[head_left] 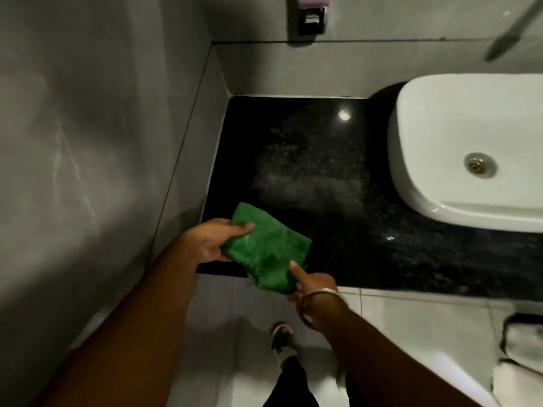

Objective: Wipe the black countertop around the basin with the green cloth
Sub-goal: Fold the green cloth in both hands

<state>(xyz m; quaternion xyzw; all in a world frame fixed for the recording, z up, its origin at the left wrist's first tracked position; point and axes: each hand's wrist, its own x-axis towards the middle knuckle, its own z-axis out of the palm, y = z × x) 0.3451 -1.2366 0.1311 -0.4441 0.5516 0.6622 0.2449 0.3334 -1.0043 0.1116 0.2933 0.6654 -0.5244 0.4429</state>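
A folded green cloth [266, 248] is held over the front left corner of the black speckled countertop [317, 160]. My left hand [210, 240] grips its left edge, thumb on top. My right hand [313, 284], a metal bangle at the wrist, pinches the cloth's near right corner, with one finger lying up along the fabric. The white basin [458, 142] sits on the countertop to the right, its drain visible. A pale smeared patch shows on the counter just beyond the cloth.
Grey tiled walls [88, 142] close in the counter on the left and at the back. A dark wall fixture [311, 20] hangs above the back wall. Below the counter edge lie the light floor and my foot [282, 337]. A pale object [520, 339] with black trim is at the lower right.
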